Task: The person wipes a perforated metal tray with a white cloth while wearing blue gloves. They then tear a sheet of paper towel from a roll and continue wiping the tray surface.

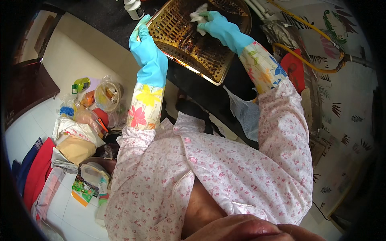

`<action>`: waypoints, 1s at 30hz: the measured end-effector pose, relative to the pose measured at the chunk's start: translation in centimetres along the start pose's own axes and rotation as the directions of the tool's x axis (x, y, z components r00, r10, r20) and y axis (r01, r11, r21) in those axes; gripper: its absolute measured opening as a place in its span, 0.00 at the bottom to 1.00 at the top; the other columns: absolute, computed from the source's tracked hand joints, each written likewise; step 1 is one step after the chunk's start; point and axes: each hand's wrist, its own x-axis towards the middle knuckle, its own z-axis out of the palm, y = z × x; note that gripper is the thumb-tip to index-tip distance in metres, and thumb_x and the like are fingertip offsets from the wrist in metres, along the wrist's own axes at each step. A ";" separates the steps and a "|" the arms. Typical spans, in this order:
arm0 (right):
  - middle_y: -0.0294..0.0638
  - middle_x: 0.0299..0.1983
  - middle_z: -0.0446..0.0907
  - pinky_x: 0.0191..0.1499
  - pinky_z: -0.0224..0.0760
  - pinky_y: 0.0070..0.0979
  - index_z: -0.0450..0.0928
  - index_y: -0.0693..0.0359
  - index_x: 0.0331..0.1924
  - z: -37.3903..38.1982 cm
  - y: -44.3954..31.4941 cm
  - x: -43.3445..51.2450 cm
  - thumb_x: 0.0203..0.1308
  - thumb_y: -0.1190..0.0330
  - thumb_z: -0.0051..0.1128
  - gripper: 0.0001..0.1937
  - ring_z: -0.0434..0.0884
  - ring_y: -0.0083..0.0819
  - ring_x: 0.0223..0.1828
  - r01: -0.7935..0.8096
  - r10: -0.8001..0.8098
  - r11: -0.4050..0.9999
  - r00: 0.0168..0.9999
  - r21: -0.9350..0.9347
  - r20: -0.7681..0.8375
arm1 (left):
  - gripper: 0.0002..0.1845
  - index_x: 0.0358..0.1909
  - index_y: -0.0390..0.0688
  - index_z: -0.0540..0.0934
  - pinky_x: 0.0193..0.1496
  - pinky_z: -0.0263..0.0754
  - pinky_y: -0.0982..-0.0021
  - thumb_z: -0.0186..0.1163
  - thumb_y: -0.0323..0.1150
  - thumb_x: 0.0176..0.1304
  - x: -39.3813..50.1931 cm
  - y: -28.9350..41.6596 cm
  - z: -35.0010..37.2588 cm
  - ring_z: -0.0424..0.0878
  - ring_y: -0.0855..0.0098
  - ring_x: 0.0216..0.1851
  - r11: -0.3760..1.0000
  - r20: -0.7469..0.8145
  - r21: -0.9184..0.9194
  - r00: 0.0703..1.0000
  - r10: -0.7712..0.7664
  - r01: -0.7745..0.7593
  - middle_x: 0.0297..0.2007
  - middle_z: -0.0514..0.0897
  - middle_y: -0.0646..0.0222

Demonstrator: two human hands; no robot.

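Both hands wear blue rubber gloves with flowered cuffs. My left hand [143,36] is at the left edge of a greasy, perforated metal pan or filter panel [169,30], its fingers around the rim. My right hand [212,24] holds a crumpled whitish cloth or wipe [199,18] over the panel's inner face, which bears thick brown grease. The panel lies tilted on a dark counter [193,70]. A white bottle with a dark label [134,9] stands beyond my left hand.
A thin plastic bag [245,111] hangs at the counter's front edge. Yellow hose [307,61] and a red object [293,70] are at the right. Bags, bottles and tubs, with a green bottle [81,85] among them, crowd the tiled floor at the left.
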 end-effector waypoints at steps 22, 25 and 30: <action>0.47 0.40 0.84 0.43 0.80 0.37 0.81 0.64 0.45 -0.7 -1.6 1.1 0.56 0.59 0.75 0.20 0.86 0.44 0.42 0.308 -0.280 0.915 0.950 -0.260 0.139 | 0.15 0.55 0.35 0.83 0.53 0.82 0.71 0.50 0.31 0.79 -0.2 0.4 -0.2 0.86 0.71 0.46 0.999 -0.008 -0.026 1.000 -0.018 0.018 0.51 0.87 0.63; 0.47 0.41 0.85 0.43 0.80 0.39 0.82 0.64 0.44 -0.4 -2.1 1.1 0.53 0.57 0.75 0.21 0.86 0.44 0.43 0.262 -0.245 0.894 0.965 -0.363 0.093 | 0.15 0.55 0.35 0.83 0.53 0.82 0.71 0.50 0.31 0.79 -0.1 0.2 -0.4 0.85 0.71 0.46 1.000 -0.005 -0.015 1.000 -0.009 0.009 0.51 0.87 0.63; 0.44 0.35 0.85 0.36 0.79 0.35 0.82 0.58 0.45 0.2 -2.2 2.4 0.52 0.59 0.67 0.18 0.86 0.41 0.36 0.223 -0.188 0.869 0.975 -0.442 0.122 | 0.16 0.55 0.35 0.83 0.51 0.82 0.71 0.50 0.31 0.79 -0.6 0.9 0.0 0.86 0.72 0.45 0.997 -0.022 -0.053 0.998 -0.059 0.058 0.51 0.87 0.63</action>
